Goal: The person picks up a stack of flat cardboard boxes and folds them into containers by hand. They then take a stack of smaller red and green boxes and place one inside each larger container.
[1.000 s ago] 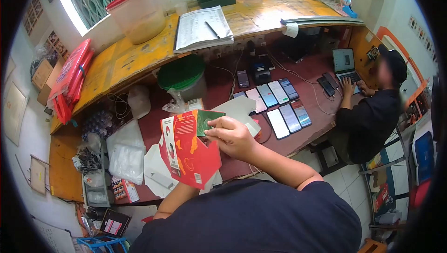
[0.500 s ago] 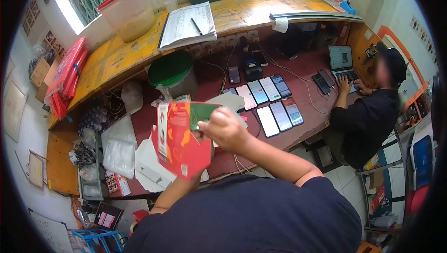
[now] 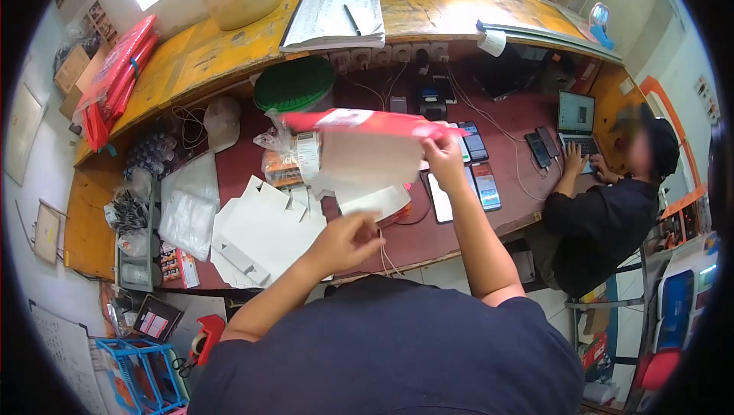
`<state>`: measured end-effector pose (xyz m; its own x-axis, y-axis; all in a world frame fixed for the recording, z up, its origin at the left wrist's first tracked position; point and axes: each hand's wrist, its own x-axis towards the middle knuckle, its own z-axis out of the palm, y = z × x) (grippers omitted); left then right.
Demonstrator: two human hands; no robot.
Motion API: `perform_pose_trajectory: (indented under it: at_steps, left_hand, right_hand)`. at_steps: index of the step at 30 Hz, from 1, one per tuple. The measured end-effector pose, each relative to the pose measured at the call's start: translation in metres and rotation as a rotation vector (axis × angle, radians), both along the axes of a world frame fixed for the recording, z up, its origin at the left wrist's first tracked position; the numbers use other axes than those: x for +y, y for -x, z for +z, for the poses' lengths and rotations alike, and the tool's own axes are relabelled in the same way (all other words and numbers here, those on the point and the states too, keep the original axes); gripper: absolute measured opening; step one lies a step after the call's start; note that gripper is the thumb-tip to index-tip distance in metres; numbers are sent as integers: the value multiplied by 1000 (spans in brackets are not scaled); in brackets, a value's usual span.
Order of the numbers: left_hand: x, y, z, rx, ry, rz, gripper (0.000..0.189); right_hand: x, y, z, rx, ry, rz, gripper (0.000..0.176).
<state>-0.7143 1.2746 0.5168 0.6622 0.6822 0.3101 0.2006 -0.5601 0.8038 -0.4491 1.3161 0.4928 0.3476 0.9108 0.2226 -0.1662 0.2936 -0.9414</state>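
My right hand (image 3: 443, 157) pinches the right end of a red cardboard piece (image 3: 375, 157), raised over the desk with its pale inner side facing me. Below it, my left hand (image 3: 348, 243) is off the cardboard, slightly blurred, fingers apart and nothing visible in them. Flat white cardboard pieces (image 3: 267, 231) lie on the desk left of my left hand. A small white-topped box (image 3: 375, 202) sits just beyond that hand. Several phones, one a phone with a lit screen (image 3: 487, 186), lie right of my right hand, partly covered by the cardboard and hand.
A person (image 3: 612, 178) types at a laptop (image 3: 576, 121) on the right. A green-lidded bucket (image 3: 294, 85) stands at the back, under the wooden shelf (image 3: 428, 14) with an open notebook (image 3: 334, 17). Plastic bags (image 3: 186, 212) and a grey tray (image 3: 139, 251) are on the left.
The red cardboard has swung up and right, turning its pale side toward me. My left hand has let go and come out below it. The view has shifted slightly.
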Motion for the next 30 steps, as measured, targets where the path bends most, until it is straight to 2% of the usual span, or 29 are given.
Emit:
perform_pose_trajectory:
  at_steps: [2,3,4,5,6,7,8,9,10,11,12,13,14,15,17,18,20,24,26,27,29,30]
  left_hand:
    - [5,13,-19,366,12,-190,60]
    - [16,19,-47,507,-12,-169,68]
    - [27,23,-68,503,-8,-164,68]
    - [39,28,-85,540,-234,-143,67]
    - [48,31,-101,575,-457,-121,67]
    - [59,31,-113,705,-430,-179,69]
    - [68,30,-119,705,-420,-177,69]
    - [76,28,-124,803,-489,-268,69]
    - [84,25,-132,900,-559,-362,69]
    - [91,23,-140,882,-549,-387,56]
    - [96,21,-148,880,-543,-387,56]
    - [99,18,-152,904,-477,-424,47]
    - [100,17,-154,928,-410,-462,39]
    - [98,19,-155,928,-401,-463,39]
    - [95,25,-153,553,-428,-420,30]
    - [93,27,-152,556,-426,-416,30]
    - [83,33,-150,300,-452,-378,21]
    - [65,30,-144,210,-431,-338,16]
    - [61,28,-142,250,-354,-354,16]
    - [59,27,-141,249,-355,-346,16]
    - [53,27,-141,187,-268,-330,15]
    - [50,27,-140,187,-265,-325,15]
  right_hand:
    - [3,-20,-31,-215,257,-155,23]
    - [12,-34,-73,-356,259,-105,26]
    - [19,-42,-105,-498,258,-53,29]
    - [12,-34,-106,136,132,143,29]
    - [13,-26,-103,135,137,148,29]
    - [12,-15,-99,-122,282,169,28]
    - [11,-8,-99,-381,423,189,28]
    - [25,-8,-132,-702,409,145,26]
    - [33,-7,-139,-704,415,149,26]
    - [41,-5,-143,-933,423,119,25]
    - [49,-5,-146,-1162,425,87,25]
    - [61,-9,-158,-1163,430,93,25]
    - [73,-15,-175,-1293,394,113,24]
    - [79,-18,-186,-1423,354,134,23]
    - [80,-17,-194,-1444,397,153,22]
    - [83,-17,-196,-1465,435,163,21]
    - [81,-12,-191,-1493,435,188,24]
    - [65,-3,-181,-1414,428,161,27]
    - [42,27,-118,-1469,431,15,34]
    - [34,37,-102,-1432,371,29,48]
    - [13,52,-74,-1109,317,402,50]
    - [-1,56,-87,-1092,231,497,49]
